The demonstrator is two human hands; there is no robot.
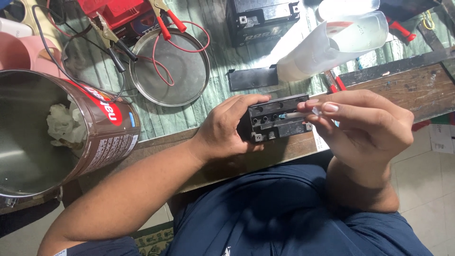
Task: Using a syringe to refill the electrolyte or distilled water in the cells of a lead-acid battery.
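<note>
Your left hand is wrapped around a small black battery and grips its left end tight. The battery sits at the near edge of the table, right in front of you, with a row of little round holes facing up. Your right hand pinches a thin clear tube between thumb and fingers. The tip of the tube rests at one of the holes. A big tin can lies on its side to your left, with white cloth inside. Farther back are a round metal tray, red and black clips, a bigger black battery and a see-through plastic bottle lying down.
</note>
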